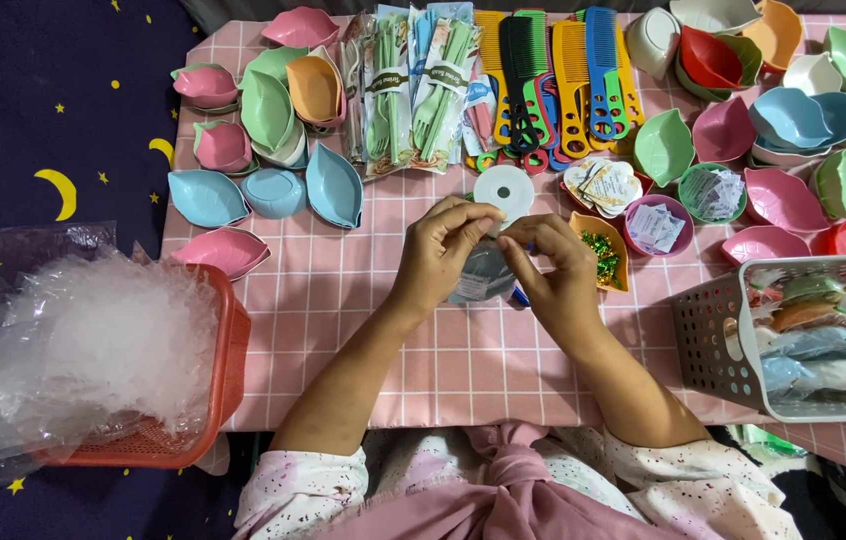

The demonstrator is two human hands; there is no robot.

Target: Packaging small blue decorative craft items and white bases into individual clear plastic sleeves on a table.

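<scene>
Holding: both hands meet over the middle of the pink checked cloth (443,370), closing a small clear bag (480,275) that holds a grey-blue item.
Left hand (440,250): fingers curled, thumb and forefinger pinched on the upper edge of the bag; wrist resting low near the cloth.
Right hand (555,270): fingers bent inward, tips pinching the same upper edge from the other side; a blue sliver shows just beneath the palm, its kind not clear.
Bag position: between the two hands, just in front of the white tape roll (504,190), which lies flat and apart from the fingers.
Grip advice: keep both pinches close together on the film's edge, so the thin plastic stays taut and does not crumple.
Support advice: keep the item's weight toward the left palm, so the right fingertips stay free for fine work.
Clearance: the orange dish of green wrapped sweets (600,250) lies just beside the right hand; keep the knuckles off its rim.
Supply: the red basket of clear bags (103,370) stands to the left, well apart.
Output side: the white basket (733,340) with packed pieces stands to the right.
Background stock: leaf-shaped bowls (273,110), combs (563,80) and packed cutlery sets (413,90) line the far edge, out of the working zone.
</scene>
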